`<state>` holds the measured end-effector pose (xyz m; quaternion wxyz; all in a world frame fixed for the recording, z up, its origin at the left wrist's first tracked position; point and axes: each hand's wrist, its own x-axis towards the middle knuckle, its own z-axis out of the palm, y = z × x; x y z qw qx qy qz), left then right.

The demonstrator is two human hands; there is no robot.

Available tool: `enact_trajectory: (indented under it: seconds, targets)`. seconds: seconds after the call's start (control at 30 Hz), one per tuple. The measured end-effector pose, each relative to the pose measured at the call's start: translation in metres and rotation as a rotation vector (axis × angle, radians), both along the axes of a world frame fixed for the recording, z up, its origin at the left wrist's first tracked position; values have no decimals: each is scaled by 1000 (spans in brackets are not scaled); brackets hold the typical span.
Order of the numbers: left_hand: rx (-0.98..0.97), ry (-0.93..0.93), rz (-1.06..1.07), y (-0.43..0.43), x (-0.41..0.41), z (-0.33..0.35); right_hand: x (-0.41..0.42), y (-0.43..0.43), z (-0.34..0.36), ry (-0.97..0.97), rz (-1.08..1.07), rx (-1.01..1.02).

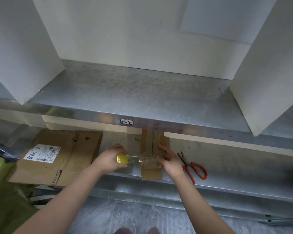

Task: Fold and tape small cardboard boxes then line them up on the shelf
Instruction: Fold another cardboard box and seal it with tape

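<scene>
As you looked down, head view: two galvanised metal shelves faced you, and your bare forearms reached to the lower one.
Small cardboard box (150, 147): a narrow brown box lay on the lower shelf (227, 156). Its near end hung over the front lip, and its far end was hidden under the upper shelf (142, 98).
Left hand (108, 159): your fingers were curled round a yellow tape roll (122, 158), just left of the box.
Tape strip (134, 157): a clear length ran taut from the roll to the box's top.
Right hand (170, 160): it lay on the box's right side, fingers fairly straight along the top and thumb pressing near the tape's end. It gripped nothing.
Handling: the box looked light and thin-walled, stiff along its creases but easy to crush. I judge it best held by both long sides near the corners, not squeezed mid-panel. The clear tape would likely cling to itself if it went slack.
Scissors (194, 168): red-handled, on the lower shelf just right of your right hand.
Flattened cardboard (57, 159): a labelled stack lay well to the left of the box.
Upper shelf: a small tag (126, 122) sat on its front edge. A left white panel (24, 48) and a right white panel (269, 65) stood at its ends.
</scene>
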<state>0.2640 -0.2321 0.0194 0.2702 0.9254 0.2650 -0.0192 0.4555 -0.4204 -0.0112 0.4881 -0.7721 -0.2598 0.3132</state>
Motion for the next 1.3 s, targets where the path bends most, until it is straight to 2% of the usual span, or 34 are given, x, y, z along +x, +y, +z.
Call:
enact_trajectory:
  seconds: [0.2, 0.3, 0.4, 0.47, 0.53, 0.6, 0.73, 0.83, 1.0, 1.2, 1.3]
  targets:
    - [-33, -61, 30, -2, 3, -4, 2, -10, 3, -197, 173, -99]
    - [-4, -22, -17, -3, 7, -1, 5, -21, 5, -260, 237, -163]
    - [28, 20, -50, -2, 12, 5, 8, -41, -1, -253, 224, -98]
    - [33, 28, -65, -1, 15, 7, 14, -63, -14, -407, 143, -139]
    - [35, 40, -70, -1, 15, 8, 27, -88, -34, -675, 115, -305]
    - [36, 44, -64, 0, 14, 8, 39, -109, -50, -784, 132, -516]
    - [38, 60, -48, 2, 10, 7, 57, -128, -63, -742, 173, -759]
    - [38, 77, -38, 2, 6, 6, 58, -127, -61, -756, 118, -765]
    - [30, 85, 30, 0, -2, 5, 60, -116, -52, -634, -13, -800]
    - [27, 35, 92, -2, -6, 6, 58, -104, -58, -840, 126, -1010]
    - [34, 18, 105, -1, -9, 7, 51, -103, -54, -870, 135, -1063]
